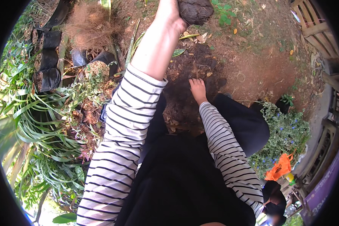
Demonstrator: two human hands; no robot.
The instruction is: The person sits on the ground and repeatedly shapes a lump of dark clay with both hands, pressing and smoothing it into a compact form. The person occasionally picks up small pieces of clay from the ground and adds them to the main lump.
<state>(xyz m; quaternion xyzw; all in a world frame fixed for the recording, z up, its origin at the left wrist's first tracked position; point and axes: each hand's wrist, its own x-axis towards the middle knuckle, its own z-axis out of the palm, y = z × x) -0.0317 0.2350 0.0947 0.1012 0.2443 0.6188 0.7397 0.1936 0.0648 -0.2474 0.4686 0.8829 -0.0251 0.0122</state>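
Note:
My left arm, in a striped sleeve, reaches up to the top edge. There the wrist and heel of my left hand are visible, but the fingers lie beyond the frame. Against its right side is a large dark clod of soil; its upper part is cut off, and the grip is hidden. My right hand rests palm down on dark loose soil between my knees, fingers slightly apart. A thin brown strip lies just past its fingertips.
Black plant bags line the left, beside a brown fibre tangle and long-leaved plants. Right are a blue-flowered bush, an orange bag and a wooden pallet. Another person is at lower right.

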